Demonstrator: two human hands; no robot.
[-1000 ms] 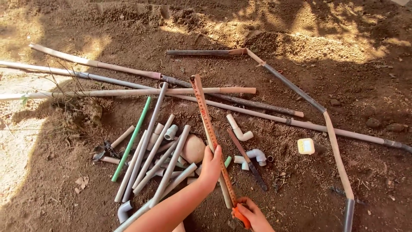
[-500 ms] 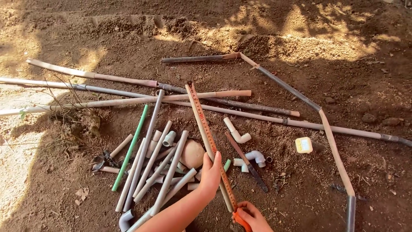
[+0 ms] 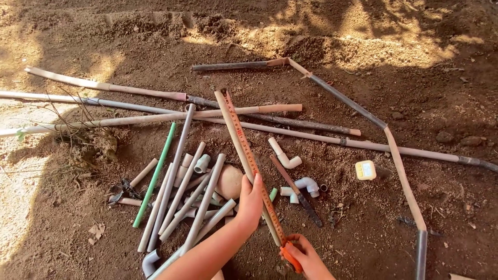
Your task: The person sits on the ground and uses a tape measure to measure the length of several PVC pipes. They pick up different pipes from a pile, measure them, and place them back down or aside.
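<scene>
Head view: left hand [image 3: 251, 203] flat on a tan pipe [image 3: 243, 150], fingers pressed together along its side, thumb spread off toward the pile. Right hand [image 3: 306, 257] at bottom edge, fingers pinching an orange tape-measure case [image 3: 290, 257]; tape blade [image 3: 254, 168] laid along the pipe from the case up to the far end near the long crossing pipes. Pipe lies diagonally on the dirt ground [image 3: 446, 207], lower end by the right hand, upper end resting over a long tan pipe [image 3: 155, 118]. Versus half a second ago: same grip both hands, tape and pipe in the same diagonal, left hand a touch lower on the pipe; view shifted slightly, nothing else moved. Around it: green pipe [image 3: 154, 174] and grey pipe offcuts [image 3: 199, 205] left of the left hand, round stone [image 3: 229, 182] just beside it, white elbow fitting [image 3: 283, 154] and a dark hacksaw [image 3: 295, 191] right of the pipe, small yellow block [image 3: 365, 170] well apart further right.
</scene>
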